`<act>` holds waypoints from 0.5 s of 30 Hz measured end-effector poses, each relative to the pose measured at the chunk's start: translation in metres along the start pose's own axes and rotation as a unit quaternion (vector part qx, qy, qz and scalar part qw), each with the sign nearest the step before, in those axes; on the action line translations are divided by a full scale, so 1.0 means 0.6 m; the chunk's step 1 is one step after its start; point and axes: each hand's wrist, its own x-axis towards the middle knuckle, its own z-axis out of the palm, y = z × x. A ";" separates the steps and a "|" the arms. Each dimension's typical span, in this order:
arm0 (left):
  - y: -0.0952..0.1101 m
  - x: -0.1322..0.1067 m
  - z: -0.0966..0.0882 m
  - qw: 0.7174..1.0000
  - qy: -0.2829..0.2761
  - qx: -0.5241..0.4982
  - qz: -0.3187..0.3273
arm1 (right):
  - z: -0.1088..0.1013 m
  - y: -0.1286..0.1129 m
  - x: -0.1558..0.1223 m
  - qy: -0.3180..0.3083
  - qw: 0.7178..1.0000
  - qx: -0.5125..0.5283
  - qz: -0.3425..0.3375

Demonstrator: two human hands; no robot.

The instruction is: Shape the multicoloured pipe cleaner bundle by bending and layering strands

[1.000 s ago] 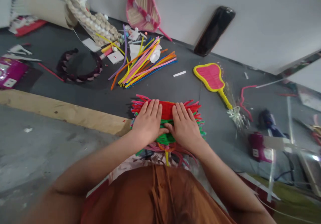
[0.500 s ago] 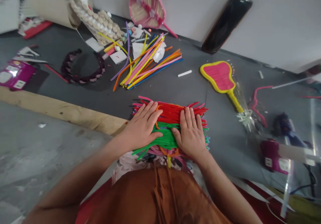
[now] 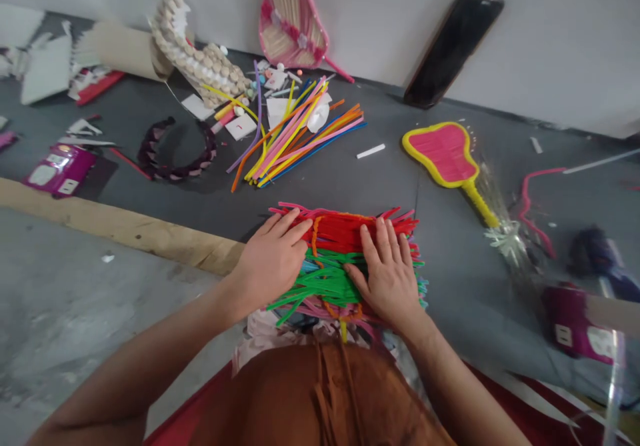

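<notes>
Pipe cleaners lie in colour bands close in front of my body, a red bunch (image 3: 340, 231) farthest away and a green bunch (image 3: 330, 285) nearer. Pink ends stick out at both sides. An orange pipe cleaner (image 3: 315, 236) crosses the red bunch near its left end. My left hand (image 3: 273, 259) rests on the left ends, its fingers stretched forward and its thumb hidden. On the right part, my right hand (image 3: 393, 266) lies flat with fingers spread and thumb out over the green.
Loose pipe cleaners (image 3: 295, 136) lie beyond the bundle. A dark braided headband (image 3: 177, 166) is left of them, and a pink-and-yellow hand mirror shape (image 3: 443, 156) right. A black phone (image 3: 453, 49) leans against the wall. Purple devices (image 3: 63, 169) stand at both sides.
My left hand has drawn back a little to the left, its thumb going out of sight and more of the orange strand showing. My right hand still lies on the bundle.
</notes>
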 end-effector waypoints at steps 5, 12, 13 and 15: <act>-0.009 -0.015 -0.002 1.000 0.002 -0.010 -0.014 | -0.002 0.000 0.001 0.005 1.000 0.010 -0.004; -0.009 -0.027 -0.002 0.998 0.042 -0.016 -0.032 | -0.018 -0.011 0.004 0.050 0.998 0.022 -0.036; -0.005 -0.026 -0.004 0.999 0.039 -0.004 -0.028 | -0.021 -0.013 0.006 0.056 0.997 0.027 -0.046; 0.003 -0.022 -0.007 0.999 0.033 0.012 -0.018 | -0.023 -0.015 0.009 0.058 0.995 0.045 -0.064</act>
